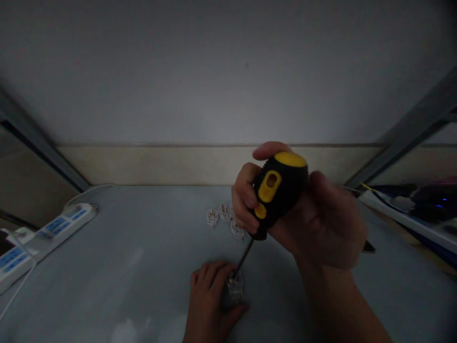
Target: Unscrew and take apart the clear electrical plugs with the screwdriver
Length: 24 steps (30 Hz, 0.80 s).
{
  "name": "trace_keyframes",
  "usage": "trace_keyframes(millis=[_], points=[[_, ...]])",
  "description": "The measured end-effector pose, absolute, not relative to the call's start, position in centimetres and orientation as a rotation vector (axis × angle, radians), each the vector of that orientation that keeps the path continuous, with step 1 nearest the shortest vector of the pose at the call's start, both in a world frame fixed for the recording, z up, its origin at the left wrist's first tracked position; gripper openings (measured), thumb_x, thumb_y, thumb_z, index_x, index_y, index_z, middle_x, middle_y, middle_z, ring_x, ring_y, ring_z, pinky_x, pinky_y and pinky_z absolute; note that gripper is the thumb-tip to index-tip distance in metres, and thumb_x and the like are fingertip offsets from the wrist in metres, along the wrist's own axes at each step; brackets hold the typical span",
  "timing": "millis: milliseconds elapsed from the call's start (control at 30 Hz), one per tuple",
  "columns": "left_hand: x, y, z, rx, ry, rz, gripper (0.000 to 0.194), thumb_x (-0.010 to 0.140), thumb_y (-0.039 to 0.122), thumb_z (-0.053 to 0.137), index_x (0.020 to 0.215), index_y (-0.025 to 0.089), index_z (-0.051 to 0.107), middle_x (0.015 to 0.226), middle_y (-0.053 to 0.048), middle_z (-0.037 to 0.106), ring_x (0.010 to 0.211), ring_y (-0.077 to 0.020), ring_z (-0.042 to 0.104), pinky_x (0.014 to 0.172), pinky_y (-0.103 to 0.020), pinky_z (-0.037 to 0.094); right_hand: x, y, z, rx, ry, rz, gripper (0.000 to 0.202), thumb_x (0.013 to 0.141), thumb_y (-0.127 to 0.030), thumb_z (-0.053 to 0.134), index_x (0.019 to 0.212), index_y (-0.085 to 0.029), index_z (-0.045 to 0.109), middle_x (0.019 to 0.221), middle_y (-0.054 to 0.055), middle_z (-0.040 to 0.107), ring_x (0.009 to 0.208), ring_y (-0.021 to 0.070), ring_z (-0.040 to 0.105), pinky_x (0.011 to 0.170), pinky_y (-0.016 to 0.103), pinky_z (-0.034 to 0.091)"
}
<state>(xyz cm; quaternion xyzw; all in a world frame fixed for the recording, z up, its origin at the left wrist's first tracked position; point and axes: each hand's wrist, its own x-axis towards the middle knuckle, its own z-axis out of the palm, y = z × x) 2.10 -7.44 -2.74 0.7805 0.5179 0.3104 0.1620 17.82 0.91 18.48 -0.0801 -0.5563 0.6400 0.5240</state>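
Note:
A black and yellow screwdriver [282, 190] is gripped by its handle in my right hand [321, 224], the thumb blurred. Its thin shaft slants down to the left, and the tip meets a small clear plastic part [235, 287] on the table. My left hand [212, 297] holds that part between thumb and fingers, low in the view. Just beyond, several similar clear round pieces [212, 217] with small metal bits lie in a loose group, partly hidden behind my right hand.
A white power strip [50, 240] with blue sockets and a plugged-in cable lies at the left of the grey table [153, 228]. A dark flat object [369, 247] shows behind my right wrist. Cables and a device with blue lights [441, 202] sit at the right edge. A wall backs the table.

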Motion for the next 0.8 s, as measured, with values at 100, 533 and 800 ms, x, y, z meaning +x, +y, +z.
trace_keyframes(millis=[100, 533, 800], points=[[2.1, -7.4, -2.5, 2.216, 1.485, 0.89, 0.071, 0.059, 0.019, 0.089, 0.124, 0.026, 0.062, 0.119, -0.009, 0.07, 0.104, -0.0344, 0.063, 0.084, -0.047, 0.049, 18.3, 1.0, 18.5, -0.137, -1.38, 1.54, 0.03, 0.082, -0.039, 0.07, 0.105, -0.025, 0.055, 0.084, 0.001, 0.056, 0.064, 0.0118, 0.058, 0.05, 0.023, 0.048], [2.0, -7.5, -2.8, 2.209, 1.484, 0.886, 0.071, 0.061, 0.017, 0.086, 0.126, 0.027, 0.06, 0.121, -0.009, 0.068, 0.107, -0.034, 0.062, 0.086, -0.046, 0.048, 18.9, 0.9, 19.2, -0.173, -1.358, 1.431, 0.024, 0.08, -0.033, 0.073, 0.096, -0.025, 0.057, 0.097, 0.001, 0.062, 0.08, 0.0171, 0.067, 0.064, 0.031, 0.057], [2.7, -7.5, -2.1, 2.197, 1.536, 0.964, 0.06, 0.062, 0.015, 0.082, 0.118, 0.025, 0.065, 0.114, -0.008, 0.071, 0.101, -0.0327, 0.064, 0.083, -0.045, 0.049, 19.6, 0.4, 18.9, -0.175, -1.327, 1.43, 0.024, 0.084, -0.038, 0.067, 0.103, -0.025, 0.058, 0.073, -0.002, 0.054, 0.05, 0.0094, 0.052, 0.044, 0.022, 0.045]])
